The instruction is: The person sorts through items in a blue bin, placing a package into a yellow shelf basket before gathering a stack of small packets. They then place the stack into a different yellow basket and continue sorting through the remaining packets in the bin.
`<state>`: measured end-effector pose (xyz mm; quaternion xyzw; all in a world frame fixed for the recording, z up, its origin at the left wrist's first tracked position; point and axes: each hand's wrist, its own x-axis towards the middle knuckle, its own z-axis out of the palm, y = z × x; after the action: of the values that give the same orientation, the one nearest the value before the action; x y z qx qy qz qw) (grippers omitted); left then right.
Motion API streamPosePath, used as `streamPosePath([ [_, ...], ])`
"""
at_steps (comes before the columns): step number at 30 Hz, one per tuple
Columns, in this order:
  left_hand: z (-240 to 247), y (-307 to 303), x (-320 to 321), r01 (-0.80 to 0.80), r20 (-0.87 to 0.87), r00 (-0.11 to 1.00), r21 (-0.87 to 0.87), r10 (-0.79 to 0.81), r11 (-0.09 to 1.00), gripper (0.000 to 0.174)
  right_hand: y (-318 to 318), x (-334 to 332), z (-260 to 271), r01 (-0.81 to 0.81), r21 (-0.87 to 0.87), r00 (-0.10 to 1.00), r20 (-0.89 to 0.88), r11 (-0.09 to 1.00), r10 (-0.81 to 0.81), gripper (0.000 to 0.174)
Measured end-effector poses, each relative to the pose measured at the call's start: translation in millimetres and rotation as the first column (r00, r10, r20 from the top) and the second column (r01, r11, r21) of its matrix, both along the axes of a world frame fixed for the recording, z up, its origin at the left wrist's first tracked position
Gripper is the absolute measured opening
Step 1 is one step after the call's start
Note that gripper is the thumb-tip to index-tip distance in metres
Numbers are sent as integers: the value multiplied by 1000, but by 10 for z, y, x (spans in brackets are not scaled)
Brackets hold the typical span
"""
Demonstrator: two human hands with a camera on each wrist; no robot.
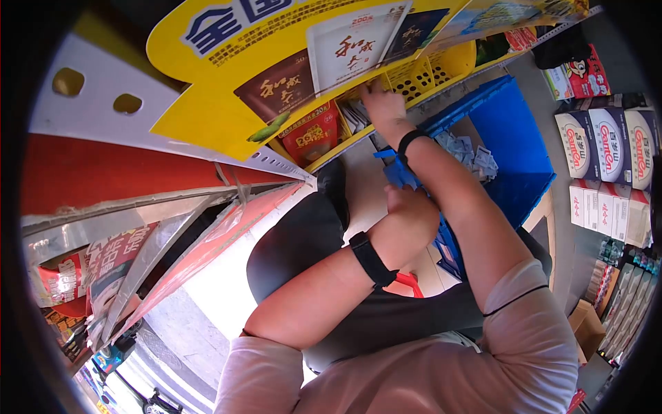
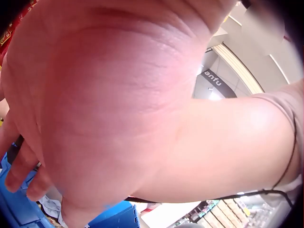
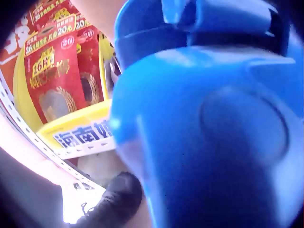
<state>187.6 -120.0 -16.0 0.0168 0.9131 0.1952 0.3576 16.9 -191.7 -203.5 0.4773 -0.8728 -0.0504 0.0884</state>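
Observation:
My right hand (image 1: 383, 107) reaches into a compartment of the yellow display tray (image 1: 348, 143), its fingers down by a row of thin, pale flat packs (image 1: 356, 116). The fingertips are partly hidden there. In the right wrist view, blue plastic (image 3: 209, 133) fills most of the picture and hides that hand's fingers. Below the right forearm, my left hand (image 1: 414, 214) is over the near side of a blue crate (image 1: 514, 138). The left wrist view shows its palm large, with loosely bent fingers (image 2: 21, 168) in front of the blue plastic. Small white-and-blue packets (image 1: 469, 155) lie inside the crate.
Red pouches (image 3: 54, 80) stand in the tray left of the right hand. A yellow printed sign (image 1: 289, 69) rises behind the tray. A red-topped display (image 1: 124, 176) is at left. Stacked cartons (image 1: 607, 152) stand at right. A dark shoe (image 3: 116, 199) is below the tray.

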Motion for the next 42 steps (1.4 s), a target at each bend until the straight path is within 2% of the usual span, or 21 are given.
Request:
streamPosePath([
  [4,29,-42,45,10,49,999,1,-10,1000,46,-7,40,46,-10,29,996,86,1000,8,34],
  [5,6,-27,78,-5,29,1000,20,4,1000,46,11,25,150,44,161,968,238,986,-82,47],
  [6,-4,-31,85,-20,1,1000,35,20,999,46,33,-7,204,61,191,942,314,980,-120,55],
  [8,19,-43,95,-11,51,999,37,9,999,46,80,-79,337,84,255,872,449,963,-195,70],
  [9,37,-41,95,-3,74,997,37,0,999,46,65,-91,504,72,346,820,514,935,-253,86],
  [12,20,-14,69,12,54,998,20,-13,1000,48,0,27,453,137,386,850,427,912,-308,91],
  [16,35,1,65,40,71,997,4,-40,999,50,-120,94,272,161,408,844,415,899,-339,86],
  [17,20,0,49,30,84,996,13,-31,999,50,-113,110,221,170,376,857,399,911,-325,79],
  [20,32,-5,40,39,103,994,10,-40,999,51,-77,32,6,207,294,871,379,933,-312,72],
  [23,32,-27,50,34,98,995,1,-34,999,52,-41,-81,-25,213,239,846,439,947,-301,70],
  [26,37,-26,46,31,95,995,-6,-31,999,51,-45,-155,201,207,227,755,581,952,-303,67],
  [29,32,9,31,31,80,996,1,-31,1000,50,6,-298,40,101,248,753,614,964,-237,68],
  [32,50,19,-13,25,69,997,8,-25,1000,49,7,-286,203,40,333,824,522,942,-220,70],
  [38,33,73,-14,43,30,999,7,-43,999,49,-9,-176,102,125,326,817,501,937,-284,75],
  [42,17,70,6,23,61,998,44,-25,999,49,150,-305,276,7,218,821,556,976,-131,83],
])
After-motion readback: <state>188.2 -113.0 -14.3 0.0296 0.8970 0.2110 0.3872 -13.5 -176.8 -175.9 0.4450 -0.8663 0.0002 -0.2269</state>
